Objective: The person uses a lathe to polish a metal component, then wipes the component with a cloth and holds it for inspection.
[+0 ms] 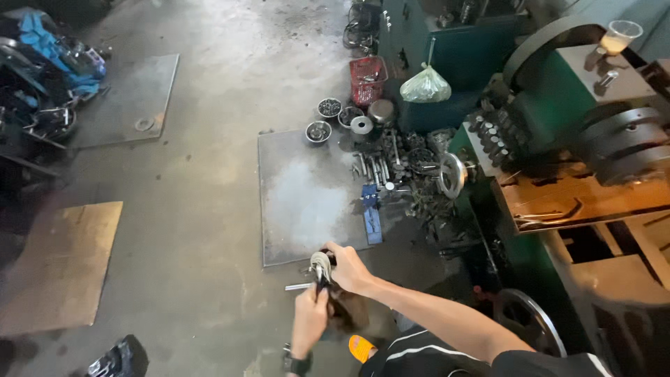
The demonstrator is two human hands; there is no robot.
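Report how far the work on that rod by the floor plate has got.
Done: hard to tell; the steel floor plate is bare near the hands. In hand: the left hand holds a short metal rod while the right hand presses a pale wad, perhaps cloth, on its end. Left: loose bolts and parts and small bowls lie untouched beside the green lathe.

Small pale metal part [320, 266] mostly hidden by both hands [328, 290], shape unreadable. Contents of round steel bowls [330, 108] at the far end too small to tell.
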